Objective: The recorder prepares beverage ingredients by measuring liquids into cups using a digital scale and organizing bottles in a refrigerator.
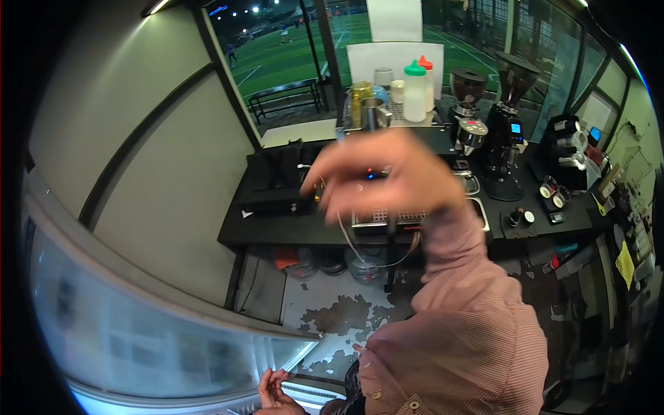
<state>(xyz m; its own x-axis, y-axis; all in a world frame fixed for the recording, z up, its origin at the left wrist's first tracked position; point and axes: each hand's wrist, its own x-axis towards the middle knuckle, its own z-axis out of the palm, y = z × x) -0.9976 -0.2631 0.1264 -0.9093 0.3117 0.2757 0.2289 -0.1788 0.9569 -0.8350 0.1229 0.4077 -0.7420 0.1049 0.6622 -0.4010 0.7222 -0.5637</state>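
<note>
My right hand (391, 173) is raised in front of the counter, blurred by motion. Its fingers are bent but apart, and nothing shows between them. Behind it stands an espresso machine (379, 223), largely hidden by the hand and sleeve. A thin pale cable (356, 250) hangs in a loop below the fingers, seemingly behind them; contact cannot be made out. Low down, my left hand (275, 395) is beside a glass-fronted cooler (152, 346). Its fingers are loosely curled and spread, with no object visible in them.
Squeeze bottles (415, 97) and a steel milk pitcher (375, 114) stand on top of the machine. Two coffee grinders (505, 138) are to its right. A black box (270, 200) sits on the dark counter (232, 232). Large clear bottles (366, 268) stand beneath.
</note>
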